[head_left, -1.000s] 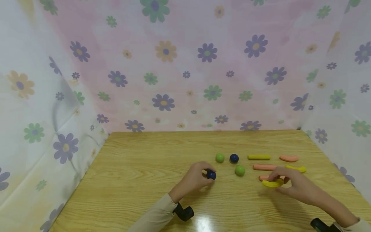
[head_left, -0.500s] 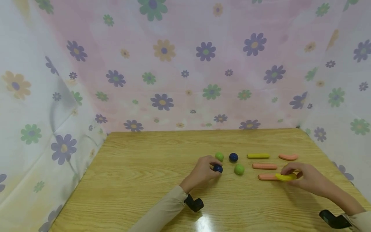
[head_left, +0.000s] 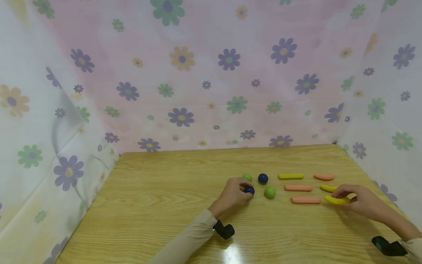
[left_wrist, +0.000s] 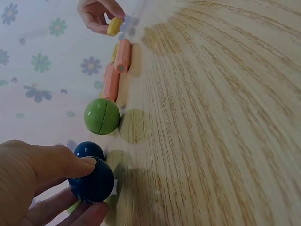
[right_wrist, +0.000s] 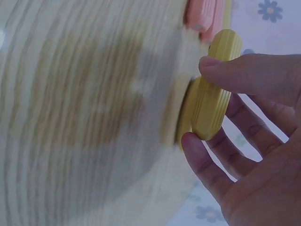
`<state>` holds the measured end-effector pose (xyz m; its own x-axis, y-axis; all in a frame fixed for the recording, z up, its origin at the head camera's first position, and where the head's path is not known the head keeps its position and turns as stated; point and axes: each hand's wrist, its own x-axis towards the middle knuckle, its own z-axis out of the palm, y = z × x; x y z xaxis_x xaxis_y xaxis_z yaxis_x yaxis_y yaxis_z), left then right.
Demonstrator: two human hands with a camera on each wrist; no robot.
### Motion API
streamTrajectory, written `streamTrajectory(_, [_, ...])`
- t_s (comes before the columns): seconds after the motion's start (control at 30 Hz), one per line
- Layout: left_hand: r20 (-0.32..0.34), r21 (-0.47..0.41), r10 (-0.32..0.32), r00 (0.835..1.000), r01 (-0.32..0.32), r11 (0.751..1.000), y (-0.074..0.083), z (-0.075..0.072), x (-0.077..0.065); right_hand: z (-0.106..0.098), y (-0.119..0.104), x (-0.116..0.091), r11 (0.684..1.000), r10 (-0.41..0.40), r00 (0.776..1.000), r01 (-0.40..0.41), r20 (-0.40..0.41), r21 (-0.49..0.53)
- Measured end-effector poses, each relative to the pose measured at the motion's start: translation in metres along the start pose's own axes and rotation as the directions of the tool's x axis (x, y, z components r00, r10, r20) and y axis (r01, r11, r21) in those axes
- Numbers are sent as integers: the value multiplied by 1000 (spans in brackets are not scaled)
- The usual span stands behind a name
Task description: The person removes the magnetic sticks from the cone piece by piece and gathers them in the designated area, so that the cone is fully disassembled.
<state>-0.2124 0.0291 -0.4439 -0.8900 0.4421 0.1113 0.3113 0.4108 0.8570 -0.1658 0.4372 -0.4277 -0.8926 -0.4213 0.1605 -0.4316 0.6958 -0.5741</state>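
Observation:
My left hand (head_left: pixel 232 196) pinches a glossy dark blue ball (left_wrist: pixel 96 184) between thumb and fingers, close over the table. Just behind that hand is a green ball (head_left: pixel 247 177), partly covered by it. Another dark blue ball (head_left: pixel 263 178) and a second green ball (head_left: pixel 270 192) lie to its right. Over at the right, my right hand (head_left: pixel 364 202) holds a curved, ridged yellow stick (right_wrist: pixel 216 94) by thumb and fingertips. A similar curved yellow stick (head_left: pixel 327 188) lies just behind it on the table, its right end hidden by the fingers.
Between the balls and my right hand lie two straight salmon-pink sticks (head_left: pixel 298 187) and a straight yellow stick (head_left: pixel 290 176). A curved pink stick (head_left: pixel 324 176) sits behind the curved yellow one. Flower-print cloth (head_left: pixel 211 73) encloses the wooden table (head_left: pixel 165 176) at back and sides.
My right hand has carried the curved yellow stick rightward, from in front of the nearest pink stick to beside its right end. My left hand has moved the blue ball right and away from me.

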Motion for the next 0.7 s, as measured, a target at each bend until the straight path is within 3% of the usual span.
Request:
streamTrajectory(0.33, [-8, 8, 10, 1000, -10, 1000, -1, 0, 4, -1, 20, -7, 998, 60, 998, -59, 19, -14])
streamTrajectory(0.57, [-6, -3, 28, 1000, -28, 1000, -2, 1, 3, 5, 16, -4, 980, 123, 992, -125, -21, -156])
streamTrajectory(0.7, [-13, -10, 29, 1000, -29, 1000, -2, 2, 1, 8, 13, -3, 973, 146, 988, -151, -41, -176])
